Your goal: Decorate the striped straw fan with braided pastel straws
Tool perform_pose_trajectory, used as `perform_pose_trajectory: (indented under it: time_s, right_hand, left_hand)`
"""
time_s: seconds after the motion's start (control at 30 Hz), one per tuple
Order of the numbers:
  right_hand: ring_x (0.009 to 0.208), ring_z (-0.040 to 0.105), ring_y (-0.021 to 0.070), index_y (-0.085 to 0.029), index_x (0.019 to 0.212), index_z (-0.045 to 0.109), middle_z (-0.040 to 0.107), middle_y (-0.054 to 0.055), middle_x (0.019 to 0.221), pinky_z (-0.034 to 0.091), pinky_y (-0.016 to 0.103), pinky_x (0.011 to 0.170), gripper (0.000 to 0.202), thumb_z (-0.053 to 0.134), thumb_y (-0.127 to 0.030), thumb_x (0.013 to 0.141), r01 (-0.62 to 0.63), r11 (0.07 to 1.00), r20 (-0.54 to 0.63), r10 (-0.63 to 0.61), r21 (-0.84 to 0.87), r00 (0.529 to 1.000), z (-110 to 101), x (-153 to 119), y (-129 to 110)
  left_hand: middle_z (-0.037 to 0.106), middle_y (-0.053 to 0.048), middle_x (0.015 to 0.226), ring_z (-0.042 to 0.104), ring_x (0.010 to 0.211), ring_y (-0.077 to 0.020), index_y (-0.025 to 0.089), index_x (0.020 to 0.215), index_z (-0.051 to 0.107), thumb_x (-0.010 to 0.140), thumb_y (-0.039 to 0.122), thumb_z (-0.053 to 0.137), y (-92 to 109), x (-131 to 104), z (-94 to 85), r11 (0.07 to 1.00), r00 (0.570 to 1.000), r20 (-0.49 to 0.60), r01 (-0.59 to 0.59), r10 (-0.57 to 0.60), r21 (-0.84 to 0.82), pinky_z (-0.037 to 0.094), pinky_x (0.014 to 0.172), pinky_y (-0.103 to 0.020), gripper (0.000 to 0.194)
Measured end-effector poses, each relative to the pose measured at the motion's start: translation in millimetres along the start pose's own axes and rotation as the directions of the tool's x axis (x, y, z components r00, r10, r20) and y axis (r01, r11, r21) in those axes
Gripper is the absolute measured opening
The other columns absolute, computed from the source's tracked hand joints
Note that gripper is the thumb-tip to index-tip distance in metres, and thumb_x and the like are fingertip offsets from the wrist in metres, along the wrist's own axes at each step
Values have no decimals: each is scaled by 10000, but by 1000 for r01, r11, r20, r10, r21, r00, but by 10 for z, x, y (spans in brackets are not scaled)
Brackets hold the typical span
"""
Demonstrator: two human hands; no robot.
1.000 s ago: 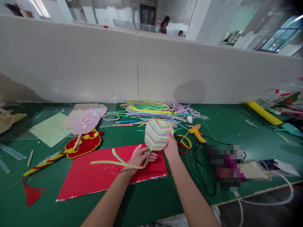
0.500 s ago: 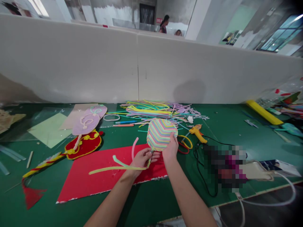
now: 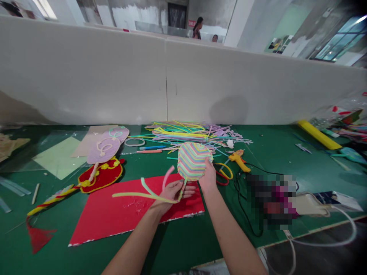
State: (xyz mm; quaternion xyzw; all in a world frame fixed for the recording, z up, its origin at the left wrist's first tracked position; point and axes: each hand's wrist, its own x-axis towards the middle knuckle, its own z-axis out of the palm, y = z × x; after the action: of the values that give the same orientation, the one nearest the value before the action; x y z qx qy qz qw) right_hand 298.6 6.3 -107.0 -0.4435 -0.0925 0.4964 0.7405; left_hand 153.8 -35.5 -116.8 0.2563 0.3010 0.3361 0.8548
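A round fan with zigzag pastel stripes (image 3: 192, 161) is held upright above a red sheet (image 3: 114, 214). My right hand (image 3: 208, 177) grips the fan's right edge, thumb on its face. Below the fan, my left hand (image 3: 172, 193) holds the twisted stem (image 3: 182, 190) between thumb and fingers. Loose yellow, green and pink pipe-cleaner ends (image 3: 134, 195) stick out to the left of the stem, over the red sheet. Part of my left palm is hidden behind these strands.
Behind the fan lies a pile of pipe cleaners (image 3: 180, 131). Scissors (image 3: 226, 173), an orange glue gun (image 3: 239, 160) and its black cord are right. Finished fans (image 3: 100, 175) lie left. A person (image 3: 197, 28) is beyond the partition.
The fan and both hands have shifted very slightly. The loose pipe-cleaner ends have swung a little to the right and upward. Both hands keep their hold.
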Motion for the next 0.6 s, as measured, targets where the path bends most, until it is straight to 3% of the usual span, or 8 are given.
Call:
perform_pose_trajectory:
  time_s: [0.3,0.47,0.6]
  right_hand:
    - [980,597,208,-232,1121,532,630,41,1092,490,409,821,448,589,-424,721,40,999,-112,-37,32,993,20,11,-18]
    - [997,589,204,-245,1151,512,611,40,1126,499,396,812,469,575,-438,728,49,998,-168,-41,42,985,90,-88,-35]
    - [982,596,215,-233,1122,530,625,46,1101,493,419,816,436,594,-397,724,16,996,-137,-4,87,990,75,-26,-50]
  left_hand:
    - [679,-187,889,659,808,-246,65,929,613,730,251,645,-55,46,-18,999,1000,-11,6,-6,47,491,794,-359,274]
    - [676,-191,894,649,849,-258,64,903,606,732,234,642,-70,36,24,1000,999,-47,-5,6,29,470,838,-387,244]
    - [671,-192,928,643,873,-265,74,914,601,751,243,616,-3,11,46,1000,999,-53,-3,3,4,441,883,-413,236]
